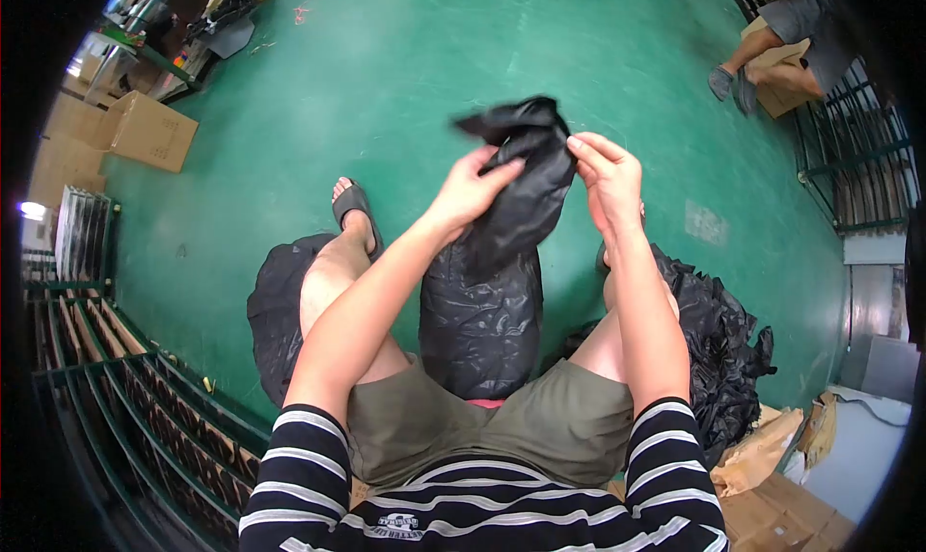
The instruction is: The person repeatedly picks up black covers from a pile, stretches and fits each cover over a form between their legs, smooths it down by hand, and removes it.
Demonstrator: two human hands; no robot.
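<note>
- Black sheet (529,200), thin and limp, is up between both hands, in front of the knees; its lower part overlaps the black stack (480,325) between the legs.
- Right hand (613,178): thumb and index fingertip pinch the sheet's edge. Small contact, so a hard tug could slip it free or tear it.
- Left hand (473,190): thumb lies over the sheet, fingers partly behind; looks grasped, firmness can't tell.
- Top end is folded over and blurred; fast motion plus slack could twist it or stick layers together.
- Low end could snag or drag the stack's top layer, same dark glossy look.
- Crumpled black pile (714,345) sits beside the right leg; a knee shift could catch it.
</note>
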